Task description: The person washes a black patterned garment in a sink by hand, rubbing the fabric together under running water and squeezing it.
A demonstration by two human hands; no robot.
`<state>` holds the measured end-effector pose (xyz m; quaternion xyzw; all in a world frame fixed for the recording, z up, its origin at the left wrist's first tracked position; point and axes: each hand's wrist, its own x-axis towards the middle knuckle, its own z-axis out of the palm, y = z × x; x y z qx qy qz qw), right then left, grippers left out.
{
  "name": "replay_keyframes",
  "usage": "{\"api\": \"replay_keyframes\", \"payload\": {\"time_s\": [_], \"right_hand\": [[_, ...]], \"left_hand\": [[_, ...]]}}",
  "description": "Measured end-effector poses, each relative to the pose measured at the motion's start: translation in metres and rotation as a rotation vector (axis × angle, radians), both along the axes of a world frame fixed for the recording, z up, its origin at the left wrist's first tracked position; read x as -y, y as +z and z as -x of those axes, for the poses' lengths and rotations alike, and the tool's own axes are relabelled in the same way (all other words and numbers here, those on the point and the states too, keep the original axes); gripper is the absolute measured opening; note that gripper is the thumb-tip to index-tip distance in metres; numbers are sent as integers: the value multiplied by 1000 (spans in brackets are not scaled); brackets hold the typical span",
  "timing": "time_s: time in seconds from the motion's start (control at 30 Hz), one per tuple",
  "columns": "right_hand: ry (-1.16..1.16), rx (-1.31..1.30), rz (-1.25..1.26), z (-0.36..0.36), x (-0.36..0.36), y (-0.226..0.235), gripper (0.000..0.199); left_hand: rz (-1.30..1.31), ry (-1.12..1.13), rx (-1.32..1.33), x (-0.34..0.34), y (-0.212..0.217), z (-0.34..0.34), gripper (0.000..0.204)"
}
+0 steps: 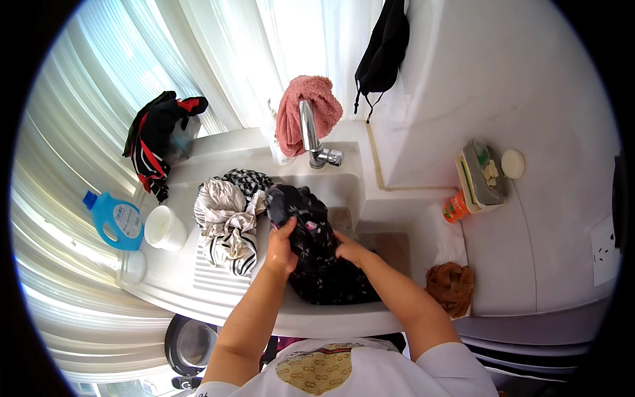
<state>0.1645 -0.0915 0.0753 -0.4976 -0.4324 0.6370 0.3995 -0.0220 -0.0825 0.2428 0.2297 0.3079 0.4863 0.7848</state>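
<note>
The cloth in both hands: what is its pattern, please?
Black cloth with small pale and pink marks; best in head view.

Dark patterned cloth [301, 218] covering much of sink [344, 187] floor. Left grip [283, 250]: some fingers hiding behind cloth. Right grip [349, 251]: some fingertips lying hidden in folds. Pink towel [291, 119] masking part of white bottle [278, 147]. Left forearm [248, 327] partly covering round black-rimmed thing [193, 344]. Black object [620, 198] being cut by right picture edge. Pale pieces [490, 173] in gray tray [491, 196] being too small to identify.

This looks like a home laundry corner: a white sink [319, 322] with a ribbed washboard [210, 278]; a blue detergent bottle [120, 221]; heaped clothes [221, 205]; a dark garment [314, 255]; pale curtains [73, 165].
</note>
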Motion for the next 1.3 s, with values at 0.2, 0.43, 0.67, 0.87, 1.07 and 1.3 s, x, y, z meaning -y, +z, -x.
{"api": "replay_keyframes", "payload": {"time_s": [0.2,0.43,0.67,0.87,1.07,1.3], "right_hand": [[224,154,-515,56,16,64,83],[-141,-286,-40,16,49,122,70],[73,242,-103,-21,45,218,15],[423,325,-210,-3,29,305,26],[443,-127,37,-15,-10,321,39],[-22,726,59,-33,-43,64,59]], "left_hand": [[197,-27,450,8,37,-17,48],[399,-192,178,-3,10,-6,53],[345,-331,-821,13,-45,14,83],[-1220,-222,-962,5,-23,-4,117],[-333,-345,-281,8,-4,3,68],[36,14,-1102,-51,-108,12,35]]}}
